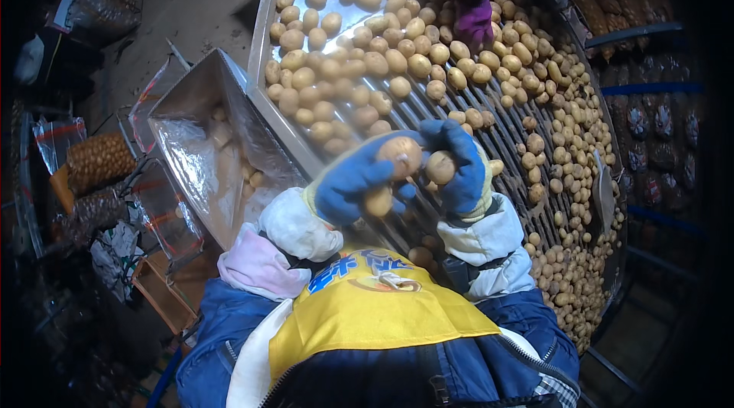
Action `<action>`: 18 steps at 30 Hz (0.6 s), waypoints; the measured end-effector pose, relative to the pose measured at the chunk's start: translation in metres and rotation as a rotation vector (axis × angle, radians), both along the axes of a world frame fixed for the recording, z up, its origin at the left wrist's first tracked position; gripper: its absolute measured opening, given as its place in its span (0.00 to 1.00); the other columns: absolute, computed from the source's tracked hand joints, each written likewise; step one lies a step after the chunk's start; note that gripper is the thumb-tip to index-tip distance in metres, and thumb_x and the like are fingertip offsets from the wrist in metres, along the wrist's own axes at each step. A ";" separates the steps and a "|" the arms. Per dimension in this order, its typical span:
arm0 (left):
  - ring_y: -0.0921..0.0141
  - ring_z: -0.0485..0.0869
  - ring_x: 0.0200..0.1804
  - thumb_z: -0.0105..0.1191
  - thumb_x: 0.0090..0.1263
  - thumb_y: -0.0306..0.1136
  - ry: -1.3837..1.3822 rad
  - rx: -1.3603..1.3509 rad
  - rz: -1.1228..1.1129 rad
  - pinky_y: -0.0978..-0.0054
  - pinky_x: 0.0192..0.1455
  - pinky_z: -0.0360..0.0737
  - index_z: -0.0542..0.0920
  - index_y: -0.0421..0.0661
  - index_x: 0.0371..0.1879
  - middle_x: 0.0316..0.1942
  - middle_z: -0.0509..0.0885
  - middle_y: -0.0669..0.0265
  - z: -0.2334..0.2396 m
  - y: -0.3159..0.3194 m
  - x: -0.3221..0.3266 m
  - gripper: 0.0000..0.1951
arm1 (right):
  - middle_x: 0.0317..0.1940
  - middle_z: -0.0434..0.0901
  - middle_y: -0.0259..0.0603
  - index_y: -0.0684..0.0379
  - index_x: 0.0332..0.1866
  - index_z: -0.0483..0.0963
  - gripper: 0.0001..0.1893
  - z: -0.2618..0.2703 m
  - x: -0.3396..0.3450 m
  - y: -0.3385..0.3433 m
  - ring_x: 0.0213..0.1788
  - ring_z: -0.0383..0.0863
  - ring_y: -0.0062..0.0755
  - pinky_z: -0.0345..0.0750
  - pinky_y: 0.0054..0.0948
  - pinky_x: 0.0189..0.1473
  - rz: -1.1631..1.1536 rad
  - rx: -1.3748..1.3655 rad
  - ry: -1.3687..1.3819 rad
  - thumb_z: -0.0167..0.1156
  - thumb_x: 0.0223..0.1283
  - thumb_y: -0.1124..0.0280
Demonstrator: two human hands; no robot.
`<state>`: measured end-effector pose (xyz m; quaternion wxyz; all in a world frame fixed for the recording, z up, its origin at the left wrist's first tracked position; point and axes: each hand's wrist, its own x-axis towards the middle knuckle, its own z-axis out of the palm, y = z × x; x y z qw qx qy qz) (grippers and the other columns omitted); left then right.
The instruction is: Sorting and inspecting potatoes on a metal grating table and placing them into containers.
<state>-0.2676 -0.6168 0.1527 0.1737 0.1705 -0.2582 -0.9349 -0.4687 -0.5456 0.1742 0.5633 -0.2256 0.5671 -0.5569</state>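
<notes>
Both my hands wear blue-coated work gloves with pale cuffs, held close together over a slatted metal sorting table (401, 107). In my left hand (347, 187) rests a large potato (399, 157), and a smaller potato (378, 202) is held lower against its fingers. The fingers of my right hand (467, 170) curl around another potato (440, 167), very near the one in the left. Loose potatoes (395, 61) cover much of the table beyond my hands. Some surfaces under the hands are hidden by the gloves and a yellow apron (373, 310).
A plastic-lined carton (195, 150) with some potatoes inside stands left of the table's metal rim (258, 46). Another person's purple-gloved hand (475, 23) reaches among the potatoes at the far side. Net sacks (100, 164) lie at left; filled bags (659, 127) are stacked at right.
</notes>
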 end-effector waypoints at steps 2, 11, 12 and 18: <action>0.62 0.87 0.57 0.57 0.80 0.50 -0.008 0.095 0.059 0.66 0.51 0.87 0.65 0.43 0.80 0.67 0.81 0.55 -0.004 0.002 0.000 0.35 | 0.53 0.84 0.49 0.70 0.62 0.76 0.19 -0.012 -0.006 0.002 0.49 0.88 0.37 0.86 0.30 0.48 -0.094 -0.020 -0.109 0.51 0.81 0.65; 0.57 0.82 0.65 0.46 0.84 0.48 0.363 0.200 0.367 0.56 0.66 0.82 0.70 0.42 0.74 0.66 0.80 0.52 -0.021 0.012 0.012 0.28 | 0.57 0.83 0.48 0.66 0.63 0.78 0.18 0.029 0.060 -0.009 0.57 0.85 0.34 0.80 0.31 0.60 0.285 -0.500 0.713 0.62 0.70 0.81; 0.61 0.84 0.61 0.54 0.81 0.42 0.423 0.032 0.404 0.57 0.58 0.87 0.70 0.40 0.72 0.62 0.81 0.53 -0.014 0.012 0.016 0.27 | 0.58 0.83 0.48 0.67 0.63 0.79 0.18 0.027 0.061 -0.007 0.59 0.84 0.36 0.79 0.32 0.63 0.280 -0.432 0.615 0.62 0.71 0.81; 0.45 0.87 0.58 0.42 0.77 0.71 -0.138 -0.199 0.481 0.46 0.48 0.90 0.73 0.46 0.72 0.65 0.82 0.51 -0.045 0.011 0.085 0.41 | 0.59 0.84 0.46 0.69 0.66 0.77 0.18 0.001 0.040 -0.003 0.61 0.83 0.32 0.78 0.30 0.65 0.166 -0.254 0.596 0.60 0.75 0.76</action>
